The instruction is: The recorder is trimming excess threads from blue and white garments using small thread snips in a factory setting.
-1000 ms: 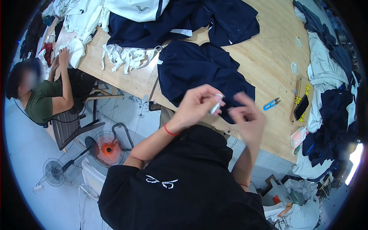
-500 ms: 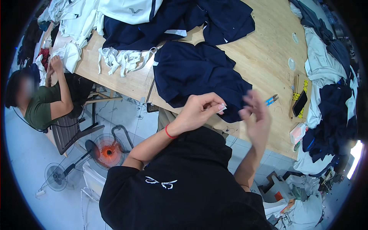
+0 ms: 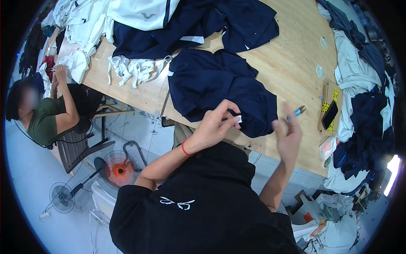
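Note:
A navy blue garment (image 3: 215,84) lies rumpled on the wooden table in front of me. My left hand (image 3: 217,124) is over its near edge, pinching a small white label-like piece (image 3: 239,119) between thumb and fingers. Whether that piece is joined to the garment cannot be made out. Right of the garment, my right hand (image 3: 289,136) is raised with its thumb and fingers apart, somewhat blurred, and nothing shows in it. Just beyond its fingertips lies a small blue-handled cutting tool (image 3: 300,111), probably thread snips.
White fabric strips (image 3: 135,70) lie left of the garment; more navy and white clothes (image 3: 144,15) are piled behind. A box with a dark phone (image 3: 330,115) stands at the right edge by heaped garments (image 3: 368,127). A seated co-worker (image 3: 53,112) handles white cloth at left, near a fan (image 3: 120,170).
My left hand has moved slightly left with the white piece. My right hand has shifted right and a little down, away from the left hand, toward the blue-handled tool.

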{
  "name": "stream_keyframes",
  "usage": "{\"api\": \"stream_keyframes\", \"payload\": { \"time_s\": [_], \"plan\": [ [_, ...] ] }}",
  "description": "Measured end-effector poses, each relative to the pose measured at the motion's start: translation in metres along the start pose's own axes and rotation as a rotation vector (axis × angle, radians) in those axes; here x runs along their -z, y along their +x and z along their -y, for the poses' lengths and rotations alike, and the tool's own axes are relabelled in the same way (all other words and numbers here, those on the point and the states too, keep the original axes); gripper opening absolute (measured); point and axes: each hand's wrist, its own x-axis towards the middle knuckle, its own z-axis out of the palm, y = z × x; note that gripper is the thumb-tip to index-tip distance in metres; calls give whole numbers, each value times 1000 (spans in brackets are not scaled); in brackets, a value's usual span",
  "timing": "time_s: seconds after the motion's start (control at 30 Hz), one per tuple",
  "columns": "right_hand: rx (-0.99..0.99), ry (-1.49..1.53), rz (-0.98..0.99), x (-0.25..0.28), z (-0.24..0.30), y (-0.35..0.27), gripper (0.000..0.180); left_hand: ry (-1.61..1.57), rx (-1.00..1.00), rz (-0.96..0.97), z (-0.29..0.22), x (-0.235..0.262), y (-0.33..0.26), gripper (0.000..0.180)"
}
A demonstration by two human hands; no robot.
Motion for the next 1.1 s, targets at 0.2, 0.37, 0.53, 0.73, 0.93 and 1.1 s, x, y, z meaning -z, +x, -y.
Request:
{"api": "stream_keyframes", "payload": {
  "time_s": [0.2,0.37,0.53,0.73,0.93,1.1],
  "plan": [
    [-276,325,286,-69,-9,-29,8,-1,-31,78,3,-17,0,21],
    [-200,315,-26,-58,-21,-23,18,-90,204,173,33,15,-5,14],
    [-94,380,-408,1,-26,0,24,181,89,-248,41,40,-18,24],
    [208,648,-404,8,-9,18,25,645,-259,-507,48,26,11,34],
    [55,301,-115,-58,7,-6,27,913,-467,-593,40,30,22,39],
    [135,379,-15,-67,33,-27,31,799,-827,-871,-18,29,6,37]
  ]
}}
